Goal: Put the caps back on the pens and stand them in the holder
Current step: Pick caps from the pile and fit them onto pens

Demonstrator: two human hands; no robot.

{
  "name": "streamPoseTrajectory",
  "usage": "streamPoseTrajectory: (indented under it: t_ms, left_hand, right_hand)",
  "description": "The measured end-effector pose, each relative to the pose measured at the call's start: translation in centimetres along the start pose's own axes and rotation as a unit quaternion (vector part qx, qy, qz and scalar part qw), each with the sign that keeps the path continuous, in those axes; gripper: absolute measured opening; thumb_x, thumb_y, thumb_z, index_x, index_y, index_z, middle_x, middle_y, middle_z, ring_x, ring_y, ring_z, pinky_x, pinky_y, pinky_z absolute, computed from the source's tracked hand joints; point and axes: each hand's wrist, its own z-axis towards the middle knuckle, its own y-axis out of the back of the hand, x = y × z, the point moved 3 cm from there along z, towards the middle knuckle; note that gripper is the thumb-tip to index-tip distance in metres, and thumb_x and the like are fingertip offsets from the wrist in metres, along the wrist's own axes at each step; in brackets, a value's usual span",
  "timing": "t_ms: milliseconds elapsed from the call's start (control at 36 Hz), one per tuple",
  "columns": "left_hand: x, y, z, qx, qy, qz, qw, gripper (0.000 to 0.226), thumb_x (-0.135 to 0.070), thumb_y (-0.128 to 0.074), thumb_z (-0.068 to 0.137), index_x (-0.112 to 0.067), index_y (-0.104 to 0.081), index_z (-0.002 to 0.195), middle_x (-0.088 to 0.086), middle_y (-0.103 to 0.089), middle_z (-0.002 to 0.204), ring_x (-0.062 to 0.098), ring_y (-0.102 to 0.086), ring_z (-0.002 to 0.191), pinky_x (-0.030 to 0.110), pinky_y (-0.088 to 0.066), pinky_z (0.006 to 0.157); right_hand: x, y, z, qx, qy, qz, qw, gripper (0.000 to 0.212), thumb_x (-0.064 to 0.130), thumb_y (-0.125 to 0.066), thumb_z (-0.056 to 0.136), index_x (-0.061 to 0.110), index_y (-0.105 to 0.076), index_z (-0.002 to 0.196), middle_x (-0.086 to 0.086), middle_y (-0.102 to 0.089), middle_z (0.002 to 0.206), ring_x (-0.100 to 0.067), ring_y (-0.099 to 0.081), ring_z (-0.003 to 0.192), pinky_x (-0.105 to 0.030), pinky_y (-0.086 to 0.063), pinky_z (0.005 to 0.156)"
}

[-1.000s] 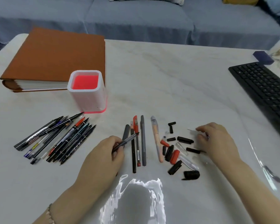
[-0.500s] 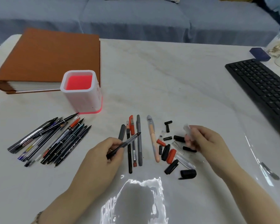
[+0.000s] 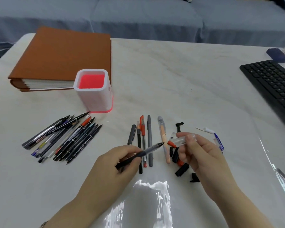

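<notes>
holder [image 3: 91,96] left of centre, upright on desk [image 3: 171,76], only its pink inside showing | left hand [image 3: 117,163] grip curled round dark pen [image 3: 143,153], tip pointing right | right hand [image 3: 202,155] grip pinching clear cap [image 3: 182,140], near tip, apart | pen pile [image 3: 64,139] lying at left | loose caps [image 3: 181,169] beside right hand

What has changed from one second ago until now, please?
The right hand picked a clear cap up from the table and brought it toward the tip of the dark pen, which the left hand lifted to meet it. The holder and the pile of pens stayed put.
</notes>
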Motion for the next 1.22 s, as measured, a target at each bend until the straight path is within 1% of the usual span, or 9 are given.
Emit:
streamPoseTrajectory:
  t_ms: [361,528,639,778,917,972,1028,1139,1222]
  left_hand:
    - [-0.2,0.2,-0.3,0.011,-0.034,0.025,0.999,0.032,-0.009,-0.064,0.080,-0.040,-0.065,0.081,-0.017,-0.065,0.080,0.006,-0.057,0.072,0.007,-0.039,0.057]
    - [-0.2,0.1,-0.3,0.011,-0.066,0.031,0.997,0.020,-0.024,-0.062,0.078,-0.043,-0.065,0.082,-0.017,-0.063,0.081,0.010,-0.055,0.071,0.006,-0.037,0.057]
    - [-0.3,0.3,-0.4,0.015,-0.100,0.043,0.994,0.013,-0.033,-0.062,0.076,-0.043,-0.064,0.084,-0.019,-0.061,0.081,0.005,-0.056,0.072,0.005,-0.037,0.060]
    - [-0.1,0.2,-0.4,-0.005,-0.135,0.041,0.990,0.022,-0.036,-0.054,0.078,-0.033,-0.063,0.097,-0.016,-0.063,0.083,0.002,-0.058,0.072,0.004,-0.039,0.062]
    - [-0.6,-0.2,-0.5,-0.049,-0.131,0.015,0.990,0.024,-0.028,-0.061,0.074,-0.029,-0.064,0.097,-0.016,-0.067,0.083,-0.002,-0.060,0.064,0.002,-0.040,0.059]
    - [-1.2,-0.3,-0.3,-0.049,-0.094,-0.023,0.994,0.016,-0.016,-0.068,0.073,-0.029,-0.071,0.081,-0.019,-0.068,0.068,-0.002,-0.059,0.057,0.002,-0.039,0.055]
    - [-1.4,-0.4,0.2,-0.018,0.003,-0.123,0.992,0.030,0.002,-0.066,0.076,-0.026,-0.072,0.069,-0.012,-0.064,0.051,0.000,-0.051,0.042,0.005,-0.036,0.045]
    - [-0.4,-1.1,0.7,0.128,0.211,-0.306,0.919,0.024,0.002,-0.054,0.083,-0.008,-0.065,0.065,0.000,-0.059,0.051,0.005,-0.028,0.034,0.009,-0.019,0.034]
    - [0.4,-1.0,0.9,0.119,0.209,-0.283,0.929,0.024,0.000,-0.052,0.086,-0.007,-0.063,0.066,-0.003,-0.059,0.050,0.006,-0.028,0.034,0.011,-0.020,0.034]
  right_hand:
    - [-0.2,-1.4,-0.6,0.044,0.003,-0.013,0.999,0.029,0.040,-0.050,0.070,0.021,-0.072,0.077,0.002,-0.056,0.056,-0.008,-0.048,0.053,-0.014,-0.045,0.057]
    - [-0.2,-1.3,-0.5,0.061,0.010,-0.027,0.998,0.017,0.035,-0.062,0.079,0.023,-0.072,0.079,0.003,-0.057,0.056,-0.011,-0.048,0.055,-0.015,-0.044,0.058]
    - [-0.5,-1.5,-0.7,0.081,0.010,-0.028,0.996,0.023,0.035,-0.054,0.072,0.024,-0.073,0.079,0.001,-0.059,0.056,-0.008,-0.049,0.054,-0.013,-0.044,0.056]
    - [-1.0,-1.8,-0.7,0.098,0.034,-0.011,0.995,0.059,0.070,-0.069,0.048,0.021,-0.071,0.082,0.004,-0.058,0.056,-0.006,-0.049,0.054,-0.012,-0.043,0.055]
    - [-0.7,-2.5,-0.5,0.106,0.087,-0.021,0.990,0.054,0.071,-0.062,0.057,0.021,-0.070,0.078,0.009,-0.056,0.056,-0.007,-0.047,0.053,-0.014,-0.042,0.054]
    - [-0.3,-2.5,-0.4,0.108,0.101,-0.029,0.989,0.052,0.070,-0.061,0.060,0.022,-0.069,0.077,0.009,-0.058,0.057,-0.008,-0.047,0.054,-0.015,-0.042,0.055]
    - [0.2,-2.3,-0.4,0.107,0.108,-0.037,0.988,0.050,0.070,-0.062,0.061,0.023,-0.069,0.076,0.008,-0.058,0.058,-0.009,-0.048,0.055,-0.015,-0.042,0.055]
    - [0.3,-2.5,-0.1,0.104,0.088,-0.061,0.989,0.019,0.037,-0.059,0.080,0.025,-0.067,0.068,0.007,-0.051,0.051,-0.007,-0.044,0.051,-0.011,-0.038,0.050]
    - [-0.5,-3.0,0.2,0.076,0.056,-0.070,0.993,0.021,0.027,-0.054,0.082,0.021,-0.068,0.067,0.007,-0.051,0.049,-0.005,-0.043,0.049,-0.010,-0.037,0.048]
